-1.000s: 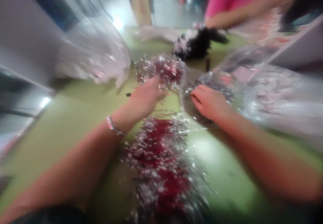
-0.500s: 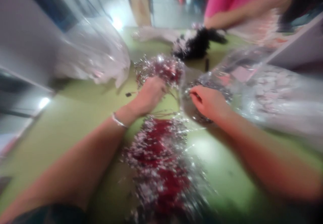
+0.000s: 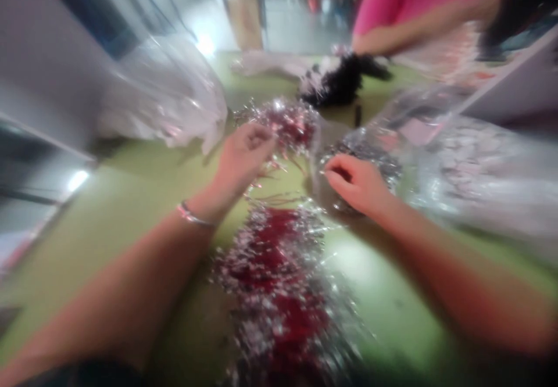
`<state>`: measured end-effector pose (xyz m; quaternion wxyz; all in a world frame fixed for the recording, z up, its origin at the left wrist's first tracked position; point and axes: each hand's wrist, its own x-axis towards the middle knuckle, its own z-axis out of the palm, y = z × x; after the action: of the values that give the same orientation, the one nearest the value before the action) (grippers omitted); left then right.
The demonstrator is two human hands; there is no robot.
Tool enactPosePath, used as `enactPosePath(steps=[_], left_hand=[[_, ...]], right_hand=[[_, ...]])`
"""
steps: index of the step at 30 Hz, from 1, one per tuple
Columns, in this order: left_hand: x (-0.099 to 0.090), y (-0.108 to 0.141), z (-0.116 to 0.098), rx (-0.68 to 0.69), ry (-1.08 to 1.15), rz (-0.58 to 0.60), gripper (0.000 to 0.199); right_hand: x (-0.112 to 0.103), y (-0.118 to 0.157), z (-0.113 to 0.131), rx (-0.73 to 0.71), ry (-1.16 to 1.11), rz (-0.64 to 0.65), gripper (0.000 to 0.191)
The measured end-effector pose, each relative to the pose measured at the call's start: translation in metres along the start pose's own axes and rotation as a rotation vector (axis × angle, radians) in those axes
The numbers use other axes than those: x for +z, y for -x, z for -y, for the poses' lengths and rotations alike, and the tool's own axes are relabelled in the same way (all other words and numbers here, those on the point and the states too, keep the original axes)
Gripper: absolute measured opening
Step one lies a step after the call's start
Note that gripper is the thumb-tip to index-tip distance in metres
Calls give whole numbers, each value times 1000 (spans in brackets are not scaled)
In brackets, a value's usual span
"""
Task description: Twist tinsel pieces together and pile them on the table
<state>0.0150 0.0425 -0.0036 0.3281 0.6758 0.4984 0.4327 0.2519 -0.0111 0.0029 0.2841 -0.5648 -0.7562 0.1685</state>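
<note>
My left hand [image 3: 244, 157], a bracelet [image 3: 192, 215] at its wrist, is closed in a pinch beside a pile of red and silver tinsel-like pieces [image 3: 290, 122]. Blur hides what its fingertips hold, if anything. Across from it, my right hand [image 3: 360, 182] pinches with thumb and forefinger over a heap of dark silver shiny pieces [image 3: 386, 157] that seems to lie in clear plastic. Anything between those fingers is too small to make out. Nearer to me, red and silver tinsel-like bundles [image 3: 279, 265] lie in a long row on the green table [image 3: 143, 183].
A clear plastic bag [image 3: 174, 96] stands at the left back, and a larger one with pale pieces [image 3: 475, 166] lies at right. A black fluffy bundle [image 3: 337, 82] rests farther back. Beyond it, a person in a pink top [image 3: 383, 3] has an arm over the table.
My left hand has drawn back slightly to the left and turned, showing its thumb side. My right hand has dropped a little, staying over the silver heap.
</note>
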Motion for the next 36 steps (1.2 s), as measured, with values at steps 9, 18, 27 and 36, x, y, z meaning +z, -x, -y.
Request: enactPosePath(steps=[9,18,27,36], left_hand=[[20,24,-25,-116,41,298,19],[24,30,-32,-90,-18,356,31],[26,31,-29,-103,19,312,26],[24,32,-22,373,-276,258,20]], right_hand=[[3,10,17,-18,-152,-69,16],[3,10,20,-33,-175,-40,14],[1,11,24,23,-237,-25,14],[-5,10,28,38,-208,100,17]])
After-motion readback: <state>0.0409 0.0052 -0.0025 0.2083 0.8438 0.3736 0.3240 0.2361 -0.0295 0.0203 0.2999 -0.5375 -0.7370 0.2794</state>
